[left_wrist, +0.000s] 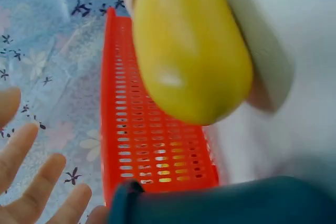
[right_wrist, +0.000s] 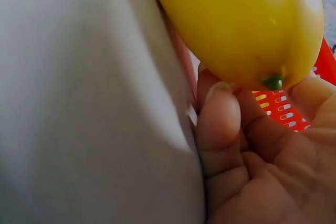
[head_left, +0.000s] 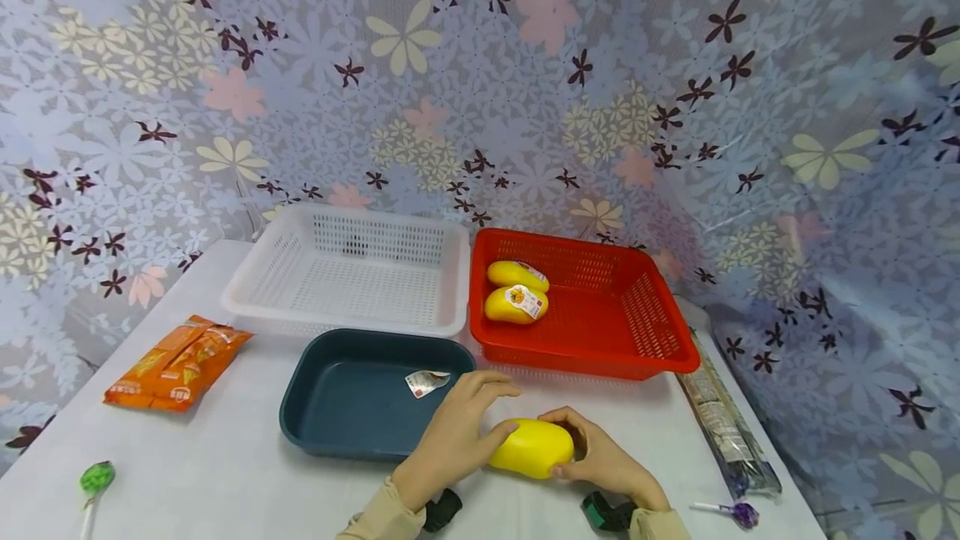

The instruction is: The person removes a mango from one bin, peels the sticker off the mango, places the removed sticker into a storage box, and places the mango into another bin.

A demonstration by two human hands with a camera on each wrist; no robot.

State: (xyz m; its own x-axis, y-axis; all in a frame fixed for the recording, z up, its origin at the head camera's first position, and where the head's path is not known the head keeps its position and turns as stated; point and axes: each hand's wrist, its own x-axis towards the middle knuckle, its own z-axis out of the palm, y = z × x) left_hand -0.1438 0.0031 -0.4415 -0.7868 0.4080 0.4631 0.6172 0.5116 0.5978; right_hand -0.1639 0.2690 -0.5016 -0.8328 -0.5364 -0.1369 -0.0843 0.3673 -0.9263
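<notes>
A smooth yellow mango (head_left: 534, 448) is at the front of the white table, in front of the red basket. My right hand (head_left: 600, 457) grips its right end with curled fingers and thumb. In the right wrist view the green stem nub of the mango (right_wrist: 236, 24) sits beside the fingers. My left hand (head_left: 461, 432) is at the mango's left end, its fingers spread. The left wrist view shows those fingers (left_wrist: 44, 182) apart from the mango (left_wrist: 189, 51); whether the left thumb touches it I cannot tell.
Two labelled mangoes (head_left: 517, 304) lie in the red basket (head_left: 600, 361). A white basket (head_left: 345, 319) stands at its left, a dark teal basin (head_left: 337, 440) with a label (head_left: 427, 383) in front. Around them lie an orange snack bag (head_left: 176, 363), lollipops (head_left: 97, 477) and a long packet (head_left: 727, 415).
</notes>
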